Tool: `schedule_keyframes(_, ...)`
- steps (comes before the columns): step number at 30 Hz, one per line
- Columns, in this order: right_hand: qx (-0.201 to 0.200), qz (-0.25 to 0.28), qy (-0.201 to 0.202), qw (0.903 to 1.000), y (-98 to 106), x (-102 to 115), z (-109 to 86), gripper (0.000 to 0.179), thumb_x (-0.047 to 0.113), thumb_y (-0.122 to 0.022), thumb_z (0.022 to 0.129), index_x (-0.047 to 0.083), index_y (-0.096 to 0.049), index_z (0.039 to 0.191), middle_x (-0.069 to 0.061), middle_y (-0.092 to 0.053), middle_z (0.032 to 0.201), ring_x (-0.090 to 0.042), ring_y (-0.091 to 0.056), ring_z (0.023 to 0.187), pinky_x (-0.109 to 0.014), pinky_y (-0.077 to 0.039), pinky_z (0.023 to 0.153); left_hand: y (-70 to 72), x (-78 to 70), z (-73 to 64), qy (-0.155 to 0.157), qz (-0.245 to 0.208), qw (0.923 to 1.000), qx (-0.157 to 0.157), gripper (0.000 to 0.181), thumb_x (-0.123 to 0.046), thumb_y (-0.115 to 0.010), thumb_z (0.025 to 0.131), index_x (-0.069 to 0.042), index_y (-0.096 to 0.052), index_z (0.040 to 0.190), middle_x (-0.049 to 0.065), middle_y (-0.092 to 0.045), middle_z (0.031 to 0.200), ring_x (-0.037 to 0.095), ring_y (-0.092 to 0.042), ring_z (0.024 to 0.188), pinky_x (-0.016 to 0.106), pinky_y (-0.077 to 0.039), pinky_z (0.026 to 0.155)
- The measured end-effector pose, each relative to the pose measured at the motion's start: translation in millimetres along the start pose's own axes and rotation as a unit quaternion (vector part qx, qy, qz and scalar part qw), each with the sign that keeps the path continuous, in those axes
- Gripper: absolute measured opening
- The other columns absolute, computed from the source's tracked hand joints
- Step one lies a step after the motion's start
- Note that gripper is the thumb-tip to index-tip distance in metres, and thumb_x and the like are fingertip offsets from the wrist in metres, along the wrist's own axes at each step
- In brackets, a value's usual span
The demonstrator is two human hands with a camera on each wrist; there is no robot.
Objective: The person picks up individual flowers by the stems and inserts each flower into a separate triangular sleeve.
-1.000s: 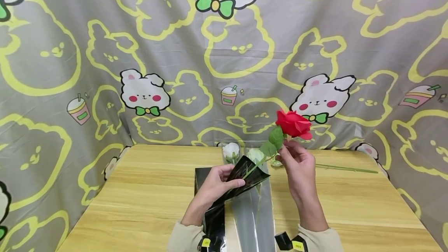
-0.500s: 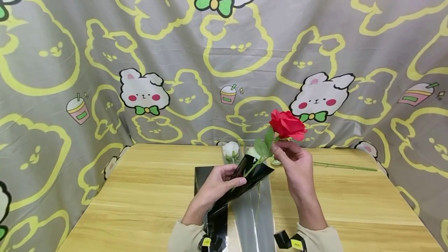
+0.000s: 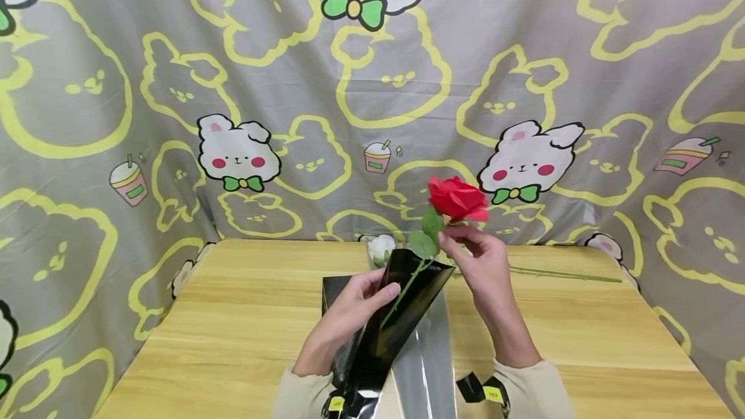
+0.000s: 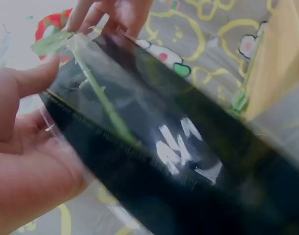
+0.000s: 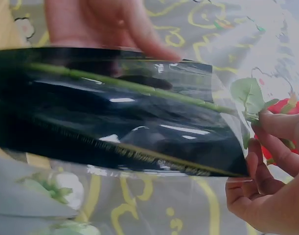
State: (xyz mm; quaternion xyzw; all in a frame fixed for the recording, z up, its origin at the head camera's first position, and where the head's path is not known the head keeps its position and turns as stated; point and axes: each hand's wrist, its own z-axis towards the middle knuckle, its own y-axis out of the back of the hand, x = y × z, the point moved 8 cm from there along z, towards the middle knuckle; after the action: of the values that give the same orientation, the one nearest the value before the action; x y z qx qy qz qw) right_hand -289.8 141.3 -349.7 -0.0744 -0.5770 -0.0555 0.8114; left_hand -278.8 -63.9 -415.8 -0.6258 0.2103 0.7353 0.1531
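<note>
Basically, the red rose (image 3: 458, 199) was held up over the counter (image 3: 204, 315), toward the middle of its far edge, bloom outside the black sleeve (image 3: 407, 315), lower stem inside it. The stem was pinched just under the bloom by the right hand (image 3: 483, 264), thumb and fingers narrow on it; that spot was probably picked because tilt could be controlled there and petals weren't crushed. The sleeve was gripped near its mouth by the left hand (image 3: 349, 315), thumb on the front, other fingers partly hidden behind, presumably so the thin film was stopped from collapsing onto the stem. The sleeve was slanted, mouth toward the far edge, bottom toward the near edge, apparently to be lined up with the stem. The stem's bottom end couldn't be made out.

Underneath, a grey wrapper (image 3: 427, 348) was laid from the near edge toward the far edge. A white rose (image 3: 382, 247) was placed by the middle of the far edge; its lower part was covered. A loose green stem (image 3: 570, 274) was left near the far right corner, likely out of the way.
</note>
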Motion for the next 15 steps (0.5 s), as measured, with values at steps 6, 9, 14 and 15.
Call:
schedule_keyframes(6,0.071,-0.052,0.035,0.9955,-14,27,13.4,0.016,0.006,-0.077,0.092,-0.007,-0.074,0.101,-0.003,-0.073,0.095,-0.018,-0.065,0.092,-0.024,-0.053,0.075,3.0,-17.1,-8.9,-0.024,-0.031,0.9992,0.009,0.032,-0.023,-0.047,0.111,0.007,-0.054,0.104,-0.005,-0.036,0.066,0.009,-0.033,0.054,0.024,-0.032,0.057)
schedule_keyframes(9,0.102,-0.066,0.058,0.9908,-19,44,17.1,0.016,0.009,-0.079,0.091,-0.005,-0.074,0.099,-0.003,-0.072,0.094,-0.018,-0.065,0.089,-0.025,-0.053,0.072,1.8,-30.1,-9.0,-0.037,-0.037,0.9986,0.009,0.04,-0.025,-0.042,0.113,0.005,-0.038,0.086,-0.005,-0.021,0.063,0.011,-0.017,0.048,0.024,-0.021,0.051)
schedule_keyframes(14,0.151,-0.088,0.076,0.9817,-28,67,18.6,0.015,0.011,-0.082,0.089,-0.001,-0.075,0.095,-0.008,-0.072,0.101,-0.019,-0.065,0.093,-0.027,-0.056,0.074,0.1,-52.2,-6.6,-0.042,-0.067,0.9969,0.001,0.043,-0.025,-0.037,0.114,0.0,-0.032,0.079,-0.005,-0.02,0.068,0.01,-0.016,0.05,0.022,-0.021,0.051)
schedule_keyframes(15,0.16,-0.096,0.075,0.9795,-29,71,18.8,0.014,0.011,-0.082,0.089,0.0,-0.076,0.095,-0.009,-0.072,0.104,-0.019,-0.066,0.096,-0.028,-0.056,0.074,-0.3,-56.0,-6.0,-0.041,-0.077,0.9962,0.001,0.043,-0.025,-0.036,0.114,-0.001,-0.032,0.079,-0.005,-0.021,0.07,0.01,-0.016,0.051,0.022,-0.021,0.052)
